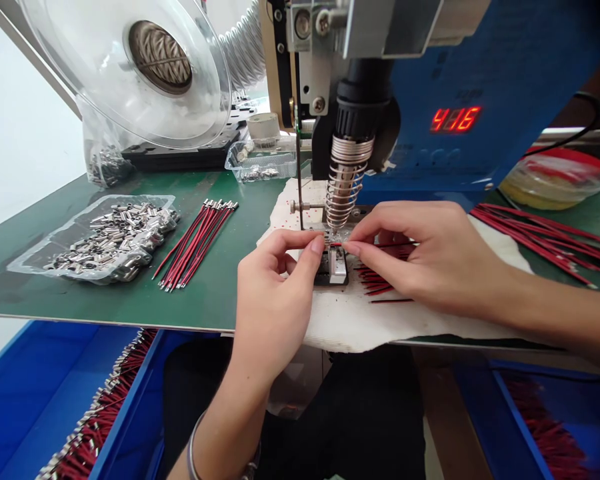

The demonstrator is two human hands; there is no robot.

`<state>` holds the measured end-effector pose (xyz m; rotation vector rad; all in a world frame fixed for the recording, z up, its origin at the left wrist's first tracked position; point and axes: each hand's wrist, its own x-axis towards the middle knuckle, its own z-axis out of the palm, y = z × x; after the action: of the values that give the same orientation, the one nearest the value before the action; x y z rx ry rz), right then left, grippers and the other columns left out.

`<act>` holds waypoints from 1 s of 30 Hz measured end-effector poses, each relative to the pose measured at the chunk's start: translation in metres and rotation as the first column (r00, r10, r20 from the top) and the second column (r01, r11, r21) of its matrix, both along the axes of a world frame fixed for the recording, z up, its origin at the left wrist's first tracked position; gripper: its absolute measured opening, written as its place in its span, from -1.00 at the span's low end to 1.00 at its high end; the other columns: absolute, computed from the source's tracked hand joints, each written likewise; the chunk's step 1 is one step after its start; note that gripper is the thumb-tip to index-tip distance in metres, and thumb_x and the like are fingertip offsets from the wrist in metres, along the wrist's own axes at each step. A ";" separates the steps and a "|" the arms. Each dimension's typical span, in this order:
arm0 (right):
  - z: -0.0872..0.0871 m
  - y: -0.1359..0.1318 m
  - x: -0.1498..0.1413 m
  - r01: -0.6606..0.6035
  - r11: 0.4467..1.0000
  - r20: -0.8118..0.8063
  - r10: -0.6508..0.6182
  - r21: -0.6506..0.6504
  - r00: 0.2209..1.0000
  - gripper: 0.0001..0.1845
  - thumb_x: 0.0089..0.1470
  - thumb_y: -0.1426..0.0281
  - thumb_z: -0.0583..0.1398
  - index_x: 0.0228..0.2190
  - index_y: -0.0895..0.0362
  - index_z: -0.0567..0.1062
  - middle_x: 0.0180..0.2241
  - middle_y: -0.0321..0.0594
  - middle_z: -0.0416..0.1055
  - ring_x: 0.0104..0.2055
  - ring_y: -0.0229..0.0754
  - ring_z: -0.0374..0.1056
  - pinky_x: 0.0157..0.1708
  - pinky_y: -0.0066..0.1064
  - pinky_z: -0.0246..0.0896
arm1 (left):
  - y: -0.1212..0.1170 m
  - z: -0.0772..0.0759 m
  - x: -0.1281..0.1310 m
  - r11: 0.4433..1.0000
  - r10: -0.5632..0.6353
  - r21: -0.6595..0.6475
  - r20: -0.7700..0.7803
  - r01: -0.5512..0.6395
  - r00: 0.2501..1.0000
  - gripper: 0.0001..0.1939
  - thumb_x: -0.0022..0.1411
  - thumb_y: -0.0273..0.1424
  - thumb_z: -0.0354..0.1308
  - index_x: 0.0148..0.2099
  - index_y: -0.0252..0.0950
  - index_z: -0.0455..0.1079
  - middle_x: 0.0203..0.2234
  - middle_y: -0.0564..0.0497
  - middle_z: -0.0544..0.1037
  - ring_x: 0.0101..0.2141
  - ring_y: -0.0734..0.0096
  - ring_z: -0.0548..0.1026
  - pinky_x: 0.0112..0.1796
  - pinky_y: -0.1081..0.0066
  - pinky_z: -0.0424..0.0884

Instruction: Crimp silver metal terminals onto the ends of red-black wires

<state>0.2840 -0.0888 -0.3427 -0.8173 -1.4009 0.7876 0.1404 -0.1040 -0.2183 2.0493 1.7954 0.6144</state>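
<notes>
My left hand (277,287) is closed in a pinch of thumb and forefinger at a small metal fixture (337,267). A tiny metal connector seems to sit at its fingertips, mostly hidden by them. From the other side, my right hand (420,257) pinches a thin red-and-black wire (336,245), its end reaching over the fixture toward the left fingertips. Just above hangs the soldering iron (350,180), wrapped in a coil spring, with its tip close over the wire end. Loose red and black wires (375,280) lie on the white cloth below my right hand.
A clear tray of metal connectors (115,243) and a bundle of wires with metal ends (197,243) lie left. More wires (545,240) lie right. A blue machine (445,160) reads 416. Blue bins (125,400) stand below the green table (30,233).
</notes>
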 end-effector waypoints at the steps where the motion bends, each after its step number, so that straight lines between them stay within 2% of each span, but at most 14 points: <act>1: 0.000 -0.001 0.000 0.006 1.000 0.002 -0.006 -0.002 1.000 -0.87 0.20 0.34 0.23 -0.37 0.09 0.55 -0.44 -0.26 0.49 -0.46 -0.22 0.36 -0.37 -0.32 0.23 | 0.000 0.000 0.000 1.000 0.001 0.002 0.002 -0.001 1.000 -0.79 0.31 -0.21 0.22 -0.19 -0.22 0.56 -0.31 0.00 0.59 -0.32 0.38 0.48 -0.35 0.45 0.35; 18: 0.002 0.000 0.001 0.000 1.000 -0.007 0.000 -0.025 1.000 -0.87 0.18 0.34 0.23 -0.38 0.09 0.56 -0.44 -0.27 0.50 -0.49 -0.23 0.33 -0.40 -0.32 0.21 | 0.000 0.000 0.000 1.000 0.029 0.003 0.001 -0.029 1.000 -0.79 0.29 -0.21 0.24 -0.19 -0.23 0.58 -0.33 -0.02 0.59 -0.35 0.38 0.46 -0.36 0.44 0.33; 30: 0.004 -0.001 0.001 -0.019 0.997 -0.037 0.017 -0.076 0.999 -0.84 0.18 0.32 0.24 -0.40 0.10 0.57 -0.48 -0.28 0.50 -0.51 -0.25 0.34 -0.41 -0.32 0.23 | -0.001 0.000 0.000 0.999 0.050 -0.003 -0.002 -0.050 0.999 -0.81 0.27 -0.20 0.26 -0.20 -0.19 0.58 -0.50 0.04 0.46 -0.37 0.38 0.45 -0.38 0.45 0.33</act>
<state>0.2848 -0.0895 -0.3390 -0.8459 -1.3540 0.8703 0.1403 -0.1047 -0.2184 2.0096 1.8525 0.6228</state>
